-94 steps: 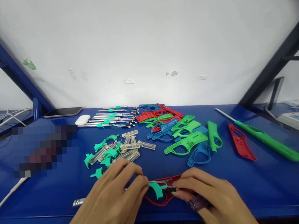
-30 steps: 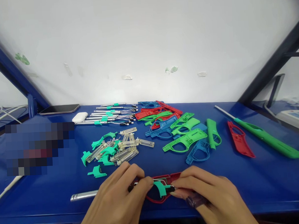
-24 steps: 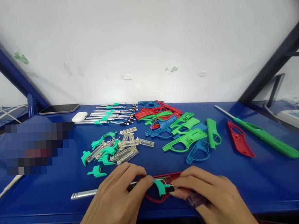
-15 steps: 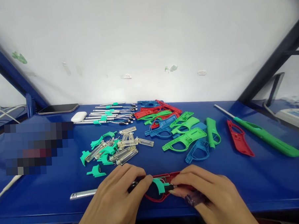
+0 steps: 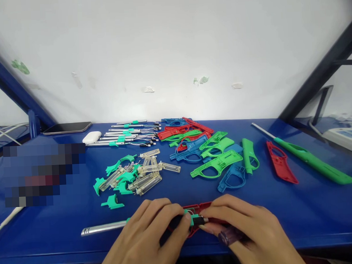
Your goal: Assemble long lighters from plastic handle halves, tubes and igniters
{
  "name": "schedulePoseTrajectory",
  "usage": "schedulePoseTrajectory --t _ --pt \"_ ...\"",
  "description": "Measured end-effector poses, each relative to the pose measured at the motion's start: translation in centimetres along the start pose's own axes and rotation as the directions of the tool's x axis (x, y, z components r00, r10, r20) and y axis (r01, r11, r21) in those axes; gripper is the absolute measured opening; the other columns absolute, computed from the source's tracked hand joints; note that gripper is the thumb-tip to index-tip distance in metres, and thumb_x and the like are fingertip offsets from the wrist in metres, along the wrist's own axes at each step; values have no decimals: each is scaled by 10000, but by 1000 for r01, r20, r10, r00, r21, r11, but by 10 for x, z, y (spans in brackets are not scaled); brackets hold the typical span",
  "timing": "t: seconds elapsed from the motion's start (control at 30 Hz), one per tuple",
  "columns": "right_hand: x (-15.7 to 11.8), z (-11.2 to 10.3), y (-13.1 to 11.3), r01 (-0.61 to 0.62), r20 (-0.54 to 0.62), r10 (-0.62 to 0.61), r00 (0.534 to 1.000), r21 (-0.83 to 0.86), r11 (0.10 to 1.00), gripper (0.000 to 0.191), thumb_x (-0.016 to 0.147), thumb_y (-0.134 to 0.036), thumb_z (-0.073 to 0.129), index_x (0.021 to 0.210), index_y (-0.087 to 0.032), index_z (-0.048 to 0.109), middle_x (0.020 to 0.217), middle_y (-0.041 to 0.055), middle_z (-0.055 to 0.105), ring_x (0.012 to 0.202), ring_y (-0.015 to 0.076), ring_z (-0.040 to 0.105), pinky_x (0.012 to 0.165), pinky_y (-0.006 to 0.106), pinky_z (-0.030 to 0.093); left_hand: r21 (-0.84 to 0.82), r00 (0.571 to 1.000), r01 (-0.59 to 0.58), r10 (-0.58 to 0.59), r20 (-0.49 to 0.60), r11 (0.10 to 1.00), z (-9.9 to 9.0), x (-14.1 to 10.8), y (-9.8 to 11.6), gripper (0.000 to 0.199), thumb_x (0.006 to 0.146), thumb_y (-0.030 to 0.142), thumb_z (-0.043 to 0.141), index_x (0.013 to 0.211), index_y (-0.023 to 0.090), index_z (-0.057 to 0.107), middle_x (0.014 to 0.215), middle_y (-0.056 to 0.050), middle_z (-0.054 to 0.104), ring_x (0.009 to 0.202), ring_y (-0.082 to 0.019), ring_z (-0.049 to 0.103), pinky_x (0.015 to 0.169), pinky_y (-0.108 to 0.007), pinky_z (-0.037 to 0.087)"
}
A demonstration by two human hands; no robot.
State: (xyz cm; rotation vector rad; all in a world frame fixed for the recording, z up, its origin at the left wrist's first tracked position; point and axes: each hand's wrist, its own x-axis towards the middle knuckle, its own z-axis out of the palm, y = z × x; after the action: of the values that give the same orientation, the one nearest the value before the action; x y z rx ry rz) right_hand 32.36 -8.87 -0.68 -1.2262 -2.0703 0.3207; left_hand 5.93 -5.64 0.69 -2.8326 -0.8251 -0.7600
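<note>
On a blue bench (image 5: pixel 60 218), the left hand (image 5: pixel 152 232) pinches a teal piece (image 5: pixel 194 220) — the right hand (image 5: pixel 248 224) grips a red shell (image 5: pixel 203 206).

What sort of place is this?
Probably an assembly workbench, though little of the room shows: a blue table holds loose plastic handle shells and a row of wired metal tubes.

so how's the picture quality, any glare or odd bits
Head view: the white wall is bright and fairly even; a highlight runs along the metal tube beside the left hand; coarse pixelation hides a patch at left on the blue tabletop; the extreme upper-right corner darkens.
</note>
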Motion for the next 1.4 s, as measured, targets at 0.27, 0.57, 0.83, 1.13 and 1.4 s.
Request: schedulePoseTrajectory --t 0.27,0.57,0.83,1.13,1.4 --pt "1 -1 1 1 16 -2 1000 40 999 271 1009 -122 628 1111 -338 759 1022 -67 790 823 96 788 766 138 622 27 996 20 -18 -84 999 1 20 4 311 1054 378 649 1340 283 724 1201 -109 726 1120 -247 674 1005 -391 614" --pt "2 -3 0 -13 45 11 999 47 999 344 983 -86 605 1138 -358 749 1044 -91 782 835 73 776 789 126 610 -37 999 5 -6 -44 999 4 -5 1 361 1115 143 494 1415 228 674 1207 -26 781 1103 -179 688 1005 -297 558" --pt "2 -1 1 -21 37 19 999 43 999 386 987 -83 560 1147 -369 765 1043 -89 792 832 85 787 779 156 631 -50 990 138 -137 19 989 -1 -8 -6 557 1073 67 434 1569 302 529 1286 1 736 1168 -165 671 1042 -315 525" --pt "1 -1 0 -25 27 24 999 32 999 335 1006 -106 577 1137 -347 769 1039 -53 803 829 112 799 767 179 641 -81 982 176 -181 -49 981 -3 -1 -12 245 1078 140 528 1174 256 721 1083 -5 737 990 -185 675 907 -336 573" --pt "2 -1 1 6 25 -3 1000 -106 994 396 1032 -112 489 1255 -353 711 1121 -23 782 802 127 802 754 227 651 -103 988 145 -149 -36 984 3 -6 -11 309 1082 125 510 1243 275 727 1115 -9 741 984 -185 669 877 -333 573"
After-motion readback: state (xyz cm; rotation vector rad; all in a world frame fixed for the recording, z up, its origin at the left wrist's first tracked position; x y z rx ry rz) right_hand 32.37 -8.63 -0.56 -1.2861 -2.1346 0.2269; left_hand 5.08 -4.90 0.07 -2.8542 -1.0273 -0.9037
